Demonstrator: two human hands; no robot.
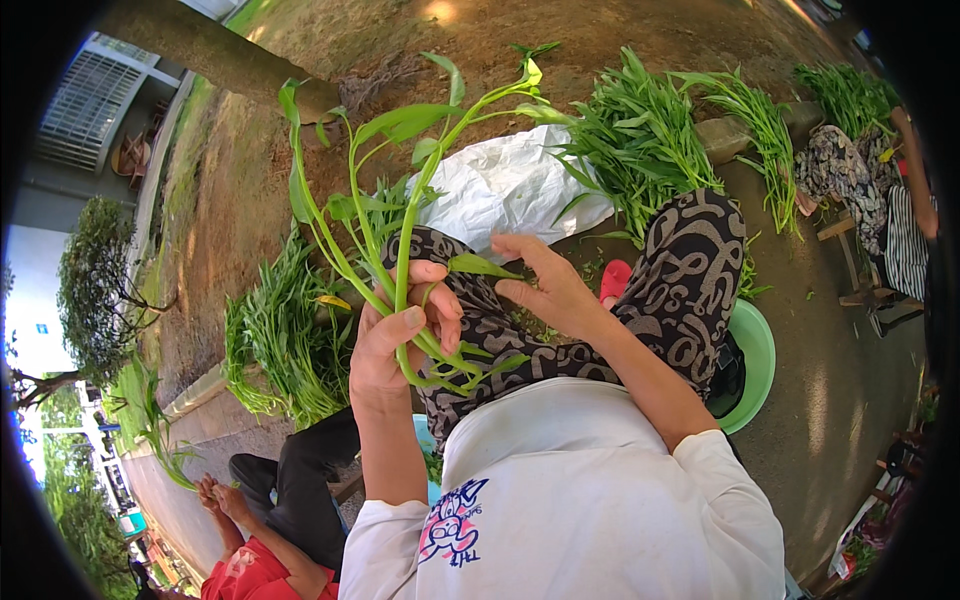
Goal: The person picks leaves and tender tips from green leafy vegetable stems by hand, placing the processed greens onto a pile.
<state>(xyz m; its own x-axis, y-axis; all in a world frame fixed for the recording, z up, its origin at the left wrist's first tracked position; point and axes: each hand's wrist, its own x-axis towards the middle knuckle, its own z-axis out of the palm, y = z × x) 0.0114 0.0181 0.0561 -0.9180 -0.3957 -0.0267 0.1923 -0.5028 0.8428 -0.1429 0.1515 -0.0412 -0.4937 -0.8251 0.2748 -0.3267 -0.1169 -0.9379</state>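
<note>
My left hand (397, 330) is closed around several green stems of leafy water spinach (409, 217). The long leafy tops spread up and away, while the lower ends curl below my palm. My right hand (551, 289) is just to the right, above my lap, its thumb and forefinger apart and slightly blurred. A single leaf (480, 265) from the bunch points into the gap between them; whether it touches the thumb I cannot tell. Beyond my knees, a crumpled white plastic sheet (510, 180) lies on the ground, partly behind the stems.
A large heap of greens (637, 142) lies right of the sheet, another pile (289, 337) to the left. Beside my right thigh stands a green basin (754, 367) with a black bag. Seated people work on both sides; the left one's hands (217, 495) hold greens. A tree trunk (217, 52) rises upper left.
</note>
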